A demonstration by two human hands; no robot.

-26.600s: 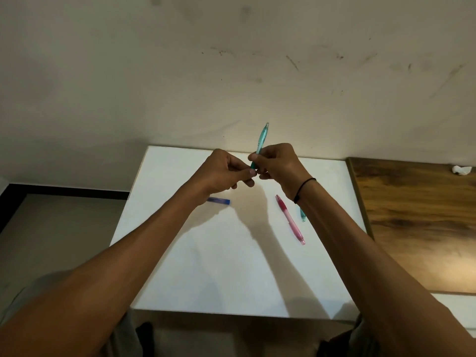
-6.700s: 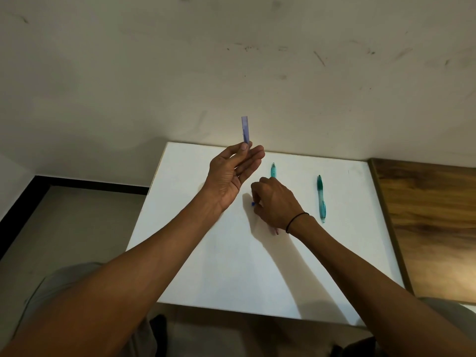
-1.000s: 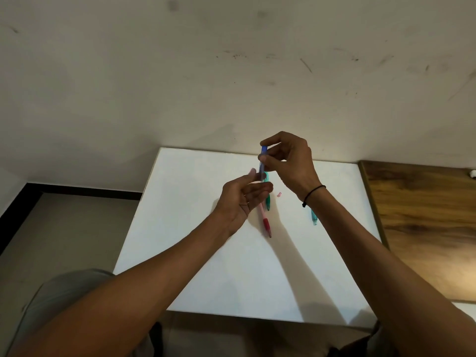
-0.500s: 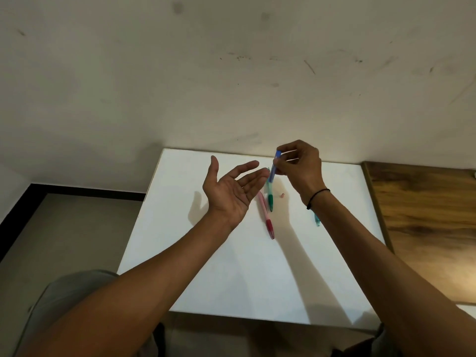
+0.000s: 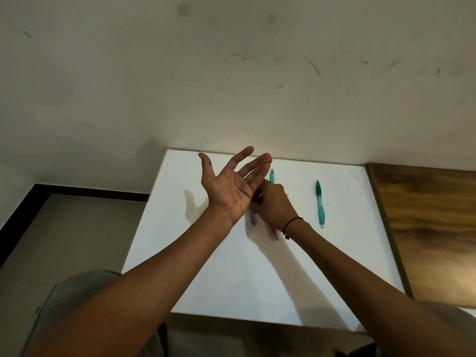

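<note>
Apparently I am partway through the pen work. One teal pen [image 5: 320, 204] lies whole on the table [image 5: 231, 279], well apart to the right. A blue pen [image 5: 253, 218], a pink pen [image 5: 274, 232] and a second teal pen [image 5: 271, 175] lie close around my right hand [image 5: 274, 204], so I judge those are left to handle. My left hand [image 5: 229, 189] hangs raised above the table, palm up, fingers straight and spread, holding nothing. My right hand is down among those pens, knuckles toward me and fingers curled under. I cannot tell whether it pinches anything, because the left hand hides its fingertips.
</note>
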